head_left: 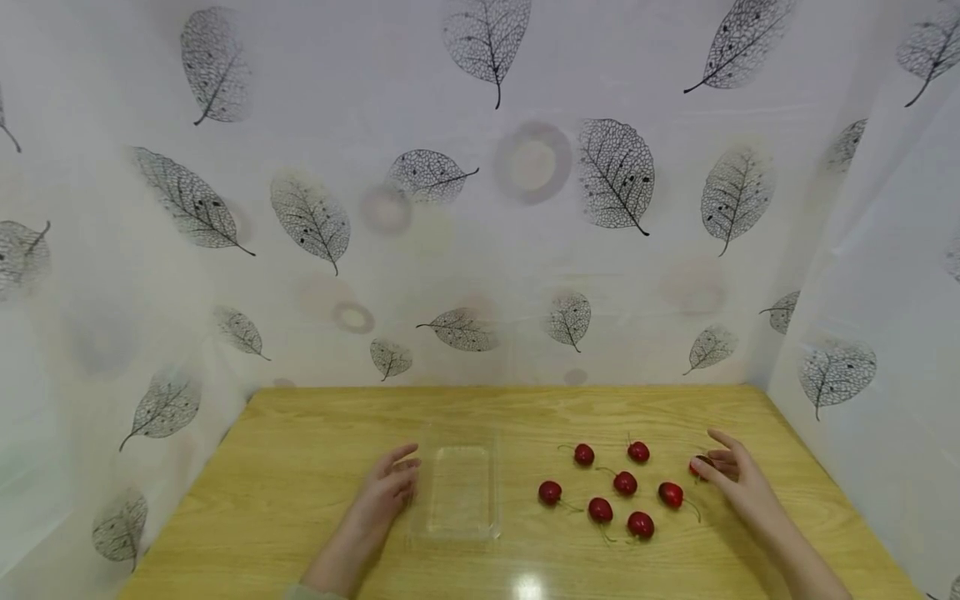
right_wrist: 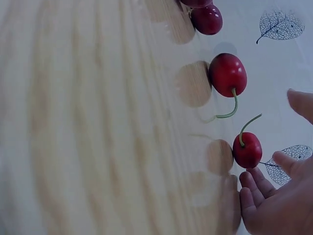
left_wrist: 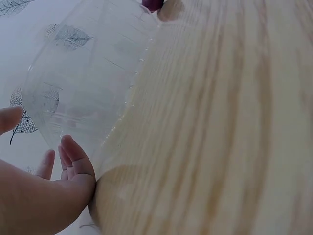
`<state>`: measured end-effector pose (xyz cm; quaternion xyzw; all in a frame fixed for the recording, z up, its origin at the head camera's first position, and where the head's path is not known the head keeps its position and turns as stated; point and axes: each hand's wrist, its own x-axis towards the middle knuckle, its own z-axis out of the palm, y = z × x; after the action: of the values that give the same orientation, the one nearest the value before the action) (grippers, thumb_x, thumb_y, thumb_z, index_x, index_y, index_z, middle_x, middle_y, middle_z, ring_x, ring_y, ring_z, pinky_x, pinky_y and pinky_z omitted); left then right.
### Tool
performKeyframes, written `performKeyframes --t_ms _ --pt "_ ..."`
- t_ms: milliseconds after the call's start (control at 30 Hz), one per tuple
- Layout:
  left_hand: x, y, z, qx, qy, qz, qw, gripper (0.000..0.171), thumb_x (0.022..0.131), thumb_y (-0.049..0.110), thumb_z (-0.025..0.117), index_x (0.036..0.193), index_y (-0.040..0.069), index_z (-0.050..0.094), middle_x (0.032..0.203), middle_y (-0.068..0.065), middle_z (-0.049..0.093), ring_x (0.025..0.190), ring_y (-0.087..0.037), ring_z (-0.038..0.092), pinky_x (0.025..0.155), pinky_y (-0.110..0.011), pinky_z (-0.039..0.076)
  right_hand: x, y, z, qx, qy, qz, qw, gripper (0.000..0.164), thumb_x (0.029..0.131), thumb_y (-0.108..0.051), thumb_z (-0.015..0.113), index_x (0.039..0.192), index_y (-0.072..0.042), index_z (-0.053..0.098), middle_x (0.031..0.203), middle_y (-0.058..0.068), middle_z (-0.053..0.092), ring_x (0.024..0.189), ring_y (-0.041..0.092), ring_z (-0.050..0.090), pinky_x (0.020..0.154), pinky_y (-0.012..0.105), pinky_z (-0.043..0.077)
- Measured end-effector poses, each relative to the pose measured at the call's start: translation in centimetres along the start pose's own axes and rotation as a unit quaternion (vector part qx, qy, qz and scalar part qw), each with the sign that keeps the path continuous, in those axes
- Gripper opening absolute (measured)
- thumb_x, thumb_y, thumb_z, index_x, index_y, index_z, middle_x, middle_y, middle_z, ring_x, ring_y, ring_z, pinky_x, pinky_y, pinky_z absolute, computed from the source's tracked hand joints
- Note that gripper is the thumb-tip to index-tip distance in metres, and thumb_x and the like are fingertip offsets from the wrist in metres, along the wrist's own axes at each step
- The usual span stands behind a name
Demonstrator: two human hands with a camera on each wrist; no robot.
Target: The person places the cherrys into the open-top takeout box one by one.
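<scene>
My left hand [head_left: 384, 492] lies on the table at the left side of a transparent plastic box [head_left: 462, 492], fingers loosely bent and close to its wall. The left wrist view shows these fingers [left_wrist: 76, 156] right at the box's near corner, holding nothing. On the right, my right hand [head_left: 738, 479] reaches the rightmost red cherry [right_wrist: 247, 151]. Its fingertips are against the cherry's lower side, with the thumb and fingers spread apart in the right wrist view. That cherry rests on the table, its green stem pointing up, and is partly covered by the hand in the head view.
Several more cherries with stems lie scattered between the box and my right hand, among them a brighter red cherry [head_left: 671, 495] and a dark red cherry [head_left: 550, 492]. The wood-grain table [head_left: 300, 450] is bounded by leaf-patterned white sheets [head_left: 510, 275] behind and at both sides.
</scene>
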<state>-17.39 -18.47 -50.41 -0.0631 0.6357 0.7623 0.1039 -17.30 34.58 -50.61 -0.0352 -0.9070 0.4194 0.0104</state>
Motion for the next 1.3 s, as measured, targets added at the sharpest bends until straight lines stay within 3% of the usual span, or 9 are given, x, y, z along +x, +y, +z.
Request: performKeyframes --t_ms 100,167,233,400,633,800,933,1300 --pt "0.0 -0.2 -0.2 -0.008 -0.010 -0.003 0.9999 0.060 0.101 0.001 0.055 0.157 -0.006 0.035 0.131 -0.010 0.052 0.103 -0.012 0.053 0.084 -0.022 0.049 0.1 0.2 0.2 -0.006 0.005 -0.004 1.000 0.074 0.106 -0.024 0.066 0.161 0.009 0.028 0.141 0.041 0.051 0.116 0.034 0.062 0.080 0.005 0.038" --pt "0.1 -0.2 -0.4 -0.016 -0.021 -0.002 0.9996 0.063 0.099 0.000 0.056 0.158 -0.005 0.033 0.130 -0.008 0.052 0.103 -0.011 0.053 0.084 -0.022 0.050 0.1 0.4 0.3 -0.006 0.007 -0.009 1.000 0.074 0.103 -0.021 0.070 0.159 0.009 0.031 0.140 0.040 0.053 0.110 0.016 0.059 0.080 0.003 0.038" --pt "0.0 -0.2 -0.6 -0.023 -0.034 -0.002 0.9992 0.066 0.098 -0.002 0.057 0.158 -0.006 0.032 0.130 -0.007 0.052 0.104 -0.010 0.053 0.085 -0.021 0.051 0.1 0.6 0.4 -0.006 0.006 -0.010 1.000 0.075 0.101 -0.019 0.072 0.159 0.008 0.033 0.139 0.039 0.053 0.108 0.008 0.053 0.081 0.004 0.038" --pt "-0.1 -0.1 -1.0 -0.020 -0.069 -0.004 0.9974 0.073 0.096 -0.005 0.058 0.162 -0.007 0.025 0.135 -0.007 0.051 0.111 -0.010 0.054 0.090 -0.020 0.053 0.3 0.9 0.5 -0.010 0.001 -0.018 1.000 0.073 0.099 -0.017 0.075 0.156 0.008 0.038 0.137 0.037 0.055 0.110 0.018 0.057 0.081 0.010 0.041" --pt "-0.1 -0.2 -1.3 -0.011 -0.091 -0.010 0.9957 0.075 0.095 -0.006 0.058 0.163 -0.007 0.025 0.138 -0.006 0.051 0.116 -0.012 0.052 0.093 -0.020 0.053 0.2 1.0 0.7 -0.015 0.007 -0.044 0.999 0.057 0.099 -0.012 0.073 0.146 0.012 0.050 0.125 0.030 0.064 0.093 -0.010 0.052 0.079 0.017 0.048" --pt "0.0 -0.3 -1.4 -0.019 -0.090 -0.010 0.9957 0.069 0.095 -0.007 0.057 0.160 -0.002 0.036 0.136 -0.002 0.053 0.115 -0.010 0.053 0.094 -0.020 0.053 0.2 0.8 0.6 0.005 0.010 -0.047 0.999 0.042 0.107 -0.009 0.059 0.142 0.015 0.054 0.130 0.034 0.064 0.093 -0.021 0.048 0.079 0.007 0.044" --pt "0.1 -0.5 -1.4 -0.033 -0.095 -0.009 0.9949 0.064 0.096 -0.008 0.057 0.158 0.003 0.043 0.133 0.002 0.055 0.114 -0.008 0.056 0.094 -0.019 0.053 0.2 0.8 0.5 0.009 0.008 -0.046 0.999 0.038 0.105 -0.002 0.057 0.139 0.016 0.056 0.134 0.037 0.062 0.096 -0.024 0.047 0.081 0.001 0.039" --pt "0.0 -0.8 -1.6 -0.056 -0.114 -0.018 0.9917 0.064 0.099 -0.006 0.055 0.160 0.009 0.041 0.134 0.003 0.051 0.112 -0.006 0.054 0.094 -0.018 0.052 0.3 0.7 0.3 -0.004 -0.012 -0.022 1.000 0.042 0.105 -0.002 0.057 0.143 0.015 0.053 0.142 0.039 0.057 0.096 -0.024 0.045 0.081 0.006 0.042"
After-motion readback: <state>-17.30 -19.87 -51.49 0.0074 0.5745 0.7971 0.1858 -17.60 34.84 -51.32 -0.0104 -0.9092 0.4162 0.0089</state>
